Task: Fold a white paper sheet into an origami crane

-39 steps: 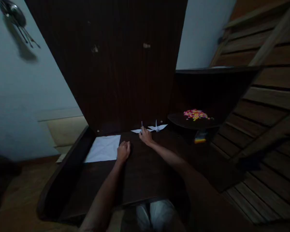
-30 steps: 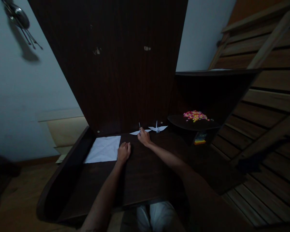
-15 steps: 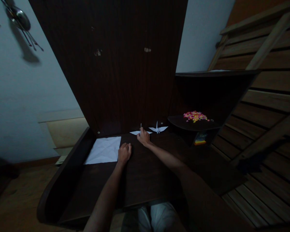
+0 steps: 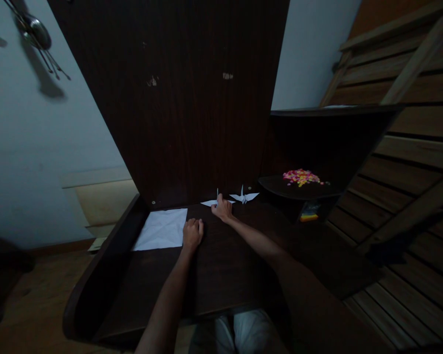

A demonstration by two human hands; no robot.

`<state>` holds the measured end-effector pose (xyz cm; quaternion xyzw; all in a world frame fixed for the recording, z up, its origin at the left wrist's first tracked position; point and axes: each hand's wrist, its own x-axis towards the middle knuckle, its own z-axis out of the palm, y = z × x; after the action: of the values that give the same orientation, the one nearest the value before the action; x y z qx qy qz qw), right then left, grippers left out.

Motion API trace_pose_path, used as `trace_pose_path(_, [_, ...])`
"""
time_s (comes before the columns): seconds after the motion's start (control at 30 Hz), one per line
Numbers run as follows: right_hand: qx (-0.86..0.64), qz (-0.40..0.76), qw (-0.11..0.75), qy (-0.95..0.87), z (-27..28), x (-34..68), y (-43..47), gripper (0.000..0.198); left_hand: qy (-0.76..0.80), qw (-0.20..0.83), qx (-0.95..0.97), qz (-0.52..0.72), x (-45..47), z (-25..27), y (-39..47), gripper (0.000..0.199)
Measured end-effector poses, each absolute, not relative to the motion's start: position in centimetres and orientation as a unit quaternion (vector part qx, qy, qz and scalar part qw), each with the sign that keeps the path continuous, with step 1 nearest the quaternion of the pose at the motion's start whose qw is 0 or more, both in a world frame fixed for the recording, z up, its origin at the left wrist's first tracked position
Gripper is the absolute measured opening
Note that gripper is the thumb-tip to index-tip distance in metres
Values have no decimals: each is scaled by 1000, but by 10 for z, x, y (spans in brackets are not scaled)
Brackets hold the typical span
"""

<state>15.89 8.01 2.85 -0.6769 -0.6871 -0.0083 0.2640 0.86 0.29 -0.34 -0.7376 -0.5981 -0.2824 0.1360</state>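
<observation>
Head-camera footage was taken in dim light over a dark wooden desk (image 4: 221, 275). At the centre of the frame, the right hand (image 4: 222, 208) was stretched to the back of the desk and was laid on a white paper crane (image 4: 210, 202); its fingers were gathered on the crane's body, though whether the paper was truly pinched could not be told in the gloom. One wing was seen to the left of the hand and a thin point stood up just above it. A second paper crane (image 4: 244, 197) was set just to the right of the first, apart from the hand, against the dark upright panel (image 4: 177, 108) that filled the upper middle of the frame.

The left hand (image 4: 192, 233) was rested on the desk slightly below and left of the right, its fingers curled together into a loose fist, and nothing was held in it. Its knuckles were placed just beside the right edge of a creased white sheet (image 4: 162, 229), which was laid flat at centre left.

At centre right, a heap of small pink and yellow pieces (image 4: 301, 177) was seen on a rounded side shelf (image 4: 280, 189). Hanging utensils (image 4: 37, 37) were visible on the wall at upper left.
</observation>
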Motion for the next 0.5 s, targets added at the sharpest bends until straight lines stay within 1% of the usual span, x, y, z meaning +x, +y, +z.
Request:
trace_pose_path(0.17, [-644,-23,304,-702,26,155,70,31,-614,143,-731,-260,9,1,0,34])
trace_pose_path(0.33, [-559,-18,359,-748,16,148,42,12,-656,137,-708,-224,6,8,-4,26])
trace_pose_path(0.4, [-518,-9,384,-764,10,147,26,15,-677,131,-694,-207,2,10,-4,27])
trace_pose_path(0.5, [-472,9,424,-773,2,149,3,25,-715,121,-663,-185,-6,14,-4,37])
